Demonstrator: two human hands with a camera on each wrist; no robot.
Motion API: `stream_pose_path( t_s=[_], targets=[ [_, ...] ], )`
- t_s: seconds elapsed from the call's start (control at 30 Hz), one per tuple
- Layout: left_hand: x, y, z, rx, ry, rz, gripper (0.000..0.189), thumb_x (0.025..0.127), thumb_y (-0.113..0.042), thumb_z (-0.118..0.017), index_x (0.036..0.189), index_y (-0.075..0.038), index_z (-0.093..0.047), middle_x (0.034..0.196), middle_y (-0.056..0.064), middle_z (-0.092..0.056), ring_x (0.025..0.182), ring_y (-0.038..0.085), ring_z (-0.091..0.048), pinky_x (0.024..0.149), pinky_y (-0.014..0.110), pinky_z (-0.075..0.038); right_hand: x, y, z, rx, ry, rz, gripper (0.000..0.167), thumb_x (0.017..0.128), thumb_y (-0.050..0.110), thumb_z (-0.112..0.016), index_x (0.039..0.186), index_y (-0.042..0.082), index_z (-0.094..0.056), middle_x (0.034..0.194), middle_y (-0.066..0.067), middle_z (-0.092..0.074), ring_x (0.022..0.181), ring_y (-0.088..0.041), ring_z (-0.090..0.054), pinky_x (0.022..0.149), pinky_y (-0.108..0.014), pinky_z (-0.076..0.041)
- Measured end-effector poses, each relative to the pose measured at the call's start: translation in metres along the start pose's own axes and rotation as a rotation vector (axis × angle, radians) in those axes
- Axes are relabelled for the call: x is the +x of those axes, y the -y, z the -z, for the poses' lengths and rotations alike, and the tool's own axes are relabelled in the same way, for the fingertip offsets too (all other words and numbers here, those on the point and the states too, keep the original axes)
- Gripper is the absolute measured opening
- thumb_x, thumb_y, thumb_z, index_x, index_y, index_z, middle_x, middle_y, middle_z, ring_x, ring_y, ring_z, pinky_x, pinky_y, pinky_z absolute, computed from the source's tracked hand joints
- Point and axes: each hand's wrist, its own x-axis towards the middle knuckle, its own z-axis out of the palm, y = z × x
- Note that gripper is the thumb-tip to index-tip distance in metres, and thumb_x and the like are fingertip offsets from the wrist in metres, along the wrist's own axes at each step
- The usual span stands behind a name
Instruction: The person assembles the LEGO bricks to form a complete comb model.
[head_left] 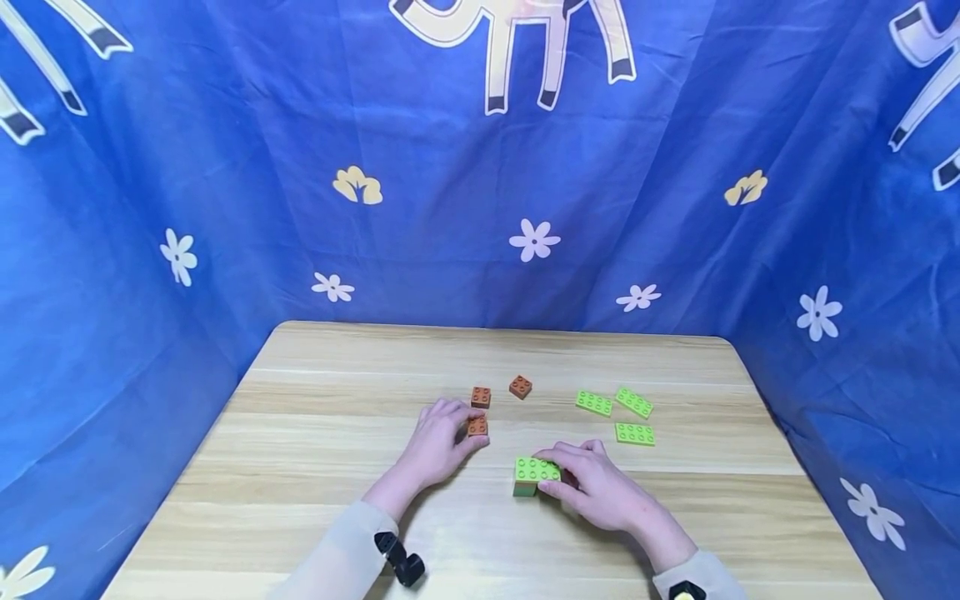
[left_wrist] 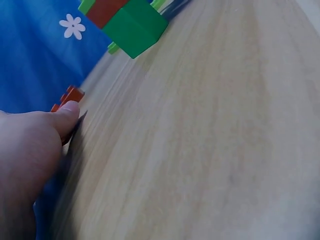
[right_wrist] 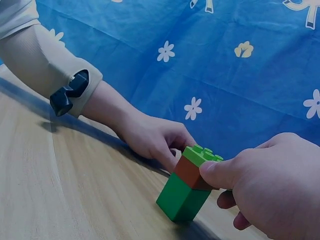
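Pickup, apparently: pinching orange brick [head_left: 477, 427] in left hand [head_left: 438, 442], gripping green-topped stack [head_left: 530, 474] in right hand [head_left: 597, 488], likely needing straight lift next.

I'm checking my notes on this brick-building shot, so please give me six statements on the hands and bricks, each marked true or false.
1. The left hand pinches a brown brick between thumb and fingers. True.
2. The right hand grips a stack of three colours. True.
3. The stack's bottom is light green. False: its bottom is dark green; light green is on top.
4. Three light green plates lie loose on the table. True.
5. Those plates lie to the person's left of the stack. False: they lie to its right and farther away.
6. Only one loose brown brick is in the scene. False: two other brown bricks lie beyond the left hand's one.
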Motion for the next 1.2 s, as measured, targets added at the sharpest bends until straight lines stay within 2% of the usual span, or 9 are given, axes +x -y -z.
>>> stream_pose_path(
  t_s=[0.23,0.5,0.63,0.9,1.2],
  targets=[
    [-0.002,-0.008,0.006,-0.029,-0.031,-0.006,0.052,0.094,-0.041,-0.081,0.136,-0.013,-0.070,0.129,0.001,-0.070,0.124,0.025,-0.057,0.105,0.049,-0.039,-0.002,0.000,0.000,0.013,0.004,-0.016,0.037,0.106,0.042,-0.065,0.140,0.028,-0.066,0.104,0.025,-0.059,0.086,-0.003,-0.050,0.089,-0.037,-0.030],
    [-0.006,-0.035,0.016,-0.115,-0.025,-0.025,0.048,0.092,-0.037,-0.084,0.132,-0.014,-0.071,0.132,0.000,-0.070,0.131,0.028,-0.057,0.118,0.058,-0.030,-0.001,-0.001,0.000,0.001,0.004,-0.011,0.038,0.106,0.043,-0.065,0.140,0.027,-0.066,0.109,0.025,-0.061,0.088,-0.001,-0.053,0.090,-0.037,-0.031],
    [-0.008,-0.048,0.017,-0.140,-0.016,-0.049,0.046,0.092,-0.036,-0.085,0.131,-0.015,-0.071,0.131,-0.003,-0.070,0.131,0.027,-0.057,0.119,0.059,-0.029,0.000,-0.002,0.000,0.002,0.003,-0.005,0.037,0.106,0.043,-0.065,0.139,0.028,-0.066,0.110,0.026,-0.062,0.090,0.000,-0.054,0.091,-0.038,-0.031],
    [-0.011,-0.068,0.019,-0.152,0.002,-0.112,0.045,0.094,-0.048,-0.079,0.129,-0.020,-0.072,0.126,-0.010,-0.070,0.126,0.018,-0.058,0.115,0.052,-0.035,0.000,-0.001,0.001,-0.005,-0.005,0.020,0.034,0.106,0.040,-0.065,0.138,0.029,-0.067,0.107,0.026,-0.061,0.088,-0.001,-0.053,0.089,-0.038,-0.031],
    [-0.012,-0.080,0.015,-0.165,0.021,-0.179,0.044,0.093,-0.049,-0.080,0.126,-0.021,-0.073,0.121,-0.012,-0.070,0.119,0.012,-0.060,0.110,0.048,-0.041,0.001,-0.003,-0.001,-0.024,-0.014,0.036,0.036,0.107,0.040,-0.064,0.139,0.025,-0.067,0.106,0.025,-0.061,0.087,-0.002,-0.054,0.090,-0.040,-0.032]
  ],
)
